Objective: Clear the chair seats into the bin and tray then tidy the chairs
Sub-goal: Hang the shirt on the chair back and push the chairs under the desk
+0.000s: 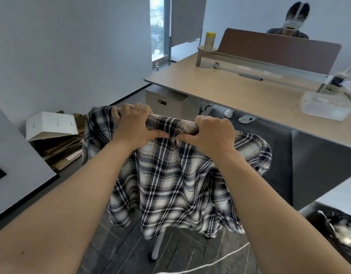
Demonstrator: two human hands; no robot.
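Nearest, two bare forearms were extended toward twelve o'clock. The left hand (pixel 134 123) and the right hand (pixel 211 133) were closed side by side over the top rail of a chair (pixel 155 252), fingers curled over the far edge and thumbs pressed on the near face, with a plaid shirt (pixel 170 184) pinched beneath them. The shirt was draped over the backrest and hid it; its hem hung toward six o'clock. The rail's long axis ran from nine to three o'clock, tilted slightly, and the chair faced the surface (pixel 239 95) at one o'clock. The seat could not be seen. The tidying step was judged to be in hand: the next move would call for a level push toward the surface, with both hands kept firm so the shirt was not dragged off. A bin (pixel 336 232) stood at four o'clock; a clear tray (pixel 326 107) lay on the surface at two o'clock.
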